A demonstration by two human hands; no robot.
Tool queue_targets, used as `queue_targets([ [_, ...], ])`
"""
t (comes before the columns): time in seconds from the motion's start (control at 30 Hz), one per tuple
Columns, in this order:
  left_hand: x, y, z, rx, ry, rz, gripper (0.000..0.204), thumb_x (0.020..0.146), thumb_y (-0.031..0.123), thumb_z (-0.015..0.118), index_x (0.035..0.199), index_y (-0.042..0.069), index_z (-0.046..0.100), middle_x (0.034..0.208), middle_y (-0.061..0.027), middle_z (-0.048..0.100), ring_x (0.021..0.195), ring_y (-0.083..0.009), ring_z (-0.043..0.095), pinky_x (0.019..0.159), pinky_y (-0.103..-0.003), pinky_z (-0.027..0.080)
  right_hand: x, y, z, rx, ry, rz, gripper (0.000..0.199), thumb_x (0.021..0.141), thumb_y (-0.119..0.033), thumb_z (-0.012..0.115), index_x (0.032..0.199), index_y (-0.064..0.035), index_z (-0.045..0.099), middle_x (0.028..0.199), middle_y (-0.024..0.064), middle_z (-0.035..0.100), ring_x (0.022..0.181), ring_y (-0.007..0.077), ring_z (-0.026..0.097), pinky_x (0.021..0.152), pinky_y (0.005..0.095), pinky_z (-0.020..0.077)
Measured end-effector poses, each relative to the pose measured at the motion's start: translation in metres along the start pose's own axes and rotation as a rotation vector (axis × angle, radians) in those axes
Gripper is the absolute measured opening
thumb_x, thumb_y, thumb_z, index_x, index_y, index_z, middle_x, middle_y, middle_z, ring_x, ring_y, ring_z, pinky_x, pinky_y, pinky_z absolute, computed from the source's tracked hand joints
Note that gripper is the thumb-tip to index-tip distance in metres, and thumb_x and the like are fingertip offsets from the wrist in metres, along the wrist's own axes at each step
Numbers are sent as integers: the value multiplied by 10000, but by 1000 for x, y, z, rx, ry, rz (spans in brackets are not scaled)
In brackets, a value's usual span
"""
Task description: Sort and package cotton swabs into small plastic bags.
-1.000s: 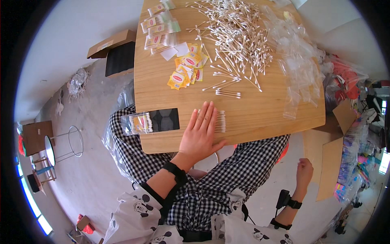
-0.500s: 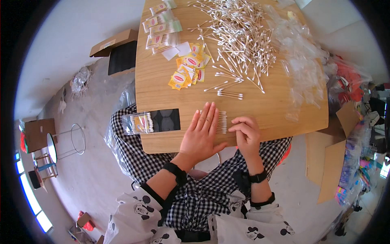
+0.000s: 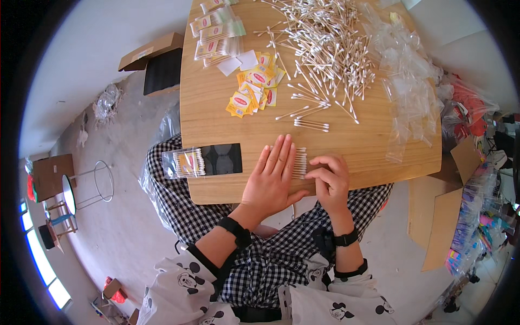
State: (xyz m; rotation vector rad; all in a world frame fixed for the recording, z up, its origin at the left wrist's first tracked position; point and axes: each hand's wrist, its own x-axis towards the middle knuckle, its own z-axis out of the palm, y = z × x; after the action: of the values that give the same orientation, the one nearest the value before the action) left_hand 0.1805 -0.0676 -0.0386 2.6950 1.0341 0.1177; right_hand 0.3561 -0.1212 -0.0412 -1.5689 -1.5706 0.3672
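On the surface (image 3: 379, 146), the row of cotton swabs (image 3: 299, 162) lies between both hands. From it, the loose swab pile (image 3: 325, 49) is at 12 o'clock, the paper labels (image 3: 253, 95) at 11, the filled swab bag (image 3: 187, 163) at 9, the empty bags (image 3: 406, 92) at 2.

bare wood (image 3: 357, 146) between hands and swab pile (image 3: 325, 49)

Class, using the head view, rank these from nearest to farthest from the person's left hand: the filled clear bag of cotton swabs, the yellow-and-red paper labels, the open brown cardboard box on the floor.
1. Filled clear bag of cotton swabs, left of the left hand.
2. Yellow-and-red paper labels, mid-table, beyond it.
3. Open brown cardboard box, on the floor, far left.
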Motion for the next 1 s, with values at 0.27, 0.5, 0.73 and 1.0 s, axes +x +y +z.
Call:
queue_targets([
  [0.27,0,0,-1,-9,1,2,1031,891,699,459,1510,-98,250,1605,-251,219,1515,-348,181,1228,-454,147,0,-1,1,11,13,28,182,701,76,611,738,-77,701,964,57,670,923,267,601,795,372,478],
  [0.5,0,0,0,-4,8,3,1032,890,704,462,1507,-97,260,1603,-252,225,1511,-351,189,1228,-452,149,0,1,1,13,-3,0,221,710,89,598,790,-81,716,975,61,668,930,271,602,800,374,482],
  [0.73,0,0,0,-3,12,0,1032,891,702,470,1511,-94,254,1603,-250,227,1511,-349,192,1227,-451,154,3,-3,2,-13,22,45,235,719,89,592,823,-85,712,1001,66,661,937,276,602,799,373,492],
  [1.0,1,1,0,-6,6,-6,1031,888,704,471,1511,-91,262,1606,-247,223,1511,-342,195,1227,-450,153,2,-2,2,-9,24,49,272,720,95,577,870,-84,718,1015,71,661,945,273,601,799,366,499],
])
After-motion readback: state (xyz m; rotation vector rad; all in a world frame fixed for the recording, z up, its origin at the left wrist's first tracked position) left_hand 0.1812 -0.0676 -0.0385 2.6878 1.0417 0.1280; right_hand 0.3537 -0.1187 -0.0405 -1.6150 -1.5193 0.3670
